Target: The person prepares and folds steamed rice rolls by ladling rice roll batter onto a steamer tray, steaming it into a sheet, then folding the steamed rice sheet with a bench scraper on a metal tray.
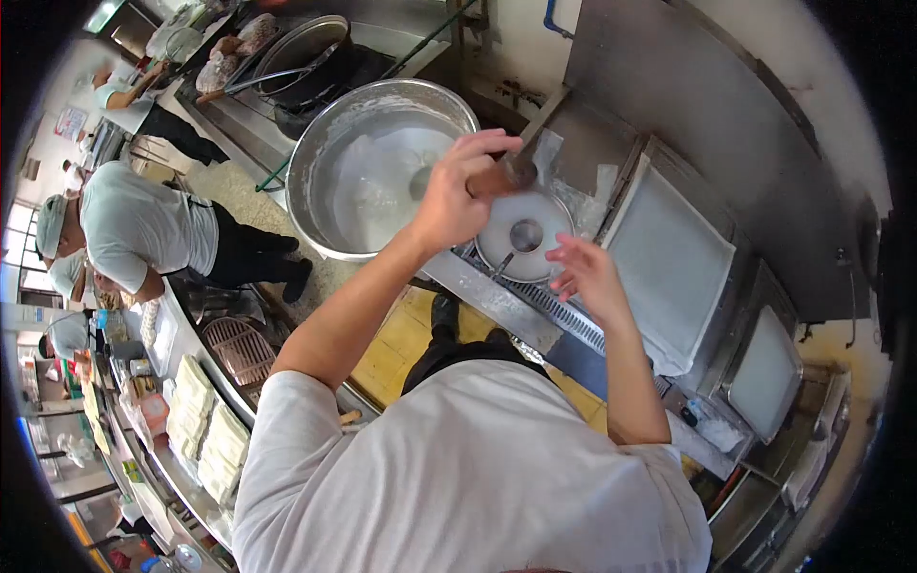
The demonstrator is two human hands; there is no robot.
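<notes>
My left hand (451, 198) is closed around a brown, wood-like piece with a rounded end (503, 179), slightly blurred. It is raised between a large metal bowl (298, 181) of whitish liquid (368, 205) and a round white-filled pan (497, 229). In the middle of that pan sits a small metal cup (525, 235) with a short handle pointing toward me. My right hand (585, 275) hovers at the pan's right edge, fingers apart and holding nothing. Just right of it lies a large rectangular tray with a pale, flat surface (669, 258).
A dark pot (310, 62) with a long-handled utensil across it stands behind the bowl. A second pale tray (764, 372) is at the right. Several co-workers, one in a cap (148, 220), stand at the left by a counter with pale blocks (205, 420). A metal panel (707, 124) rises behind.
</notes>
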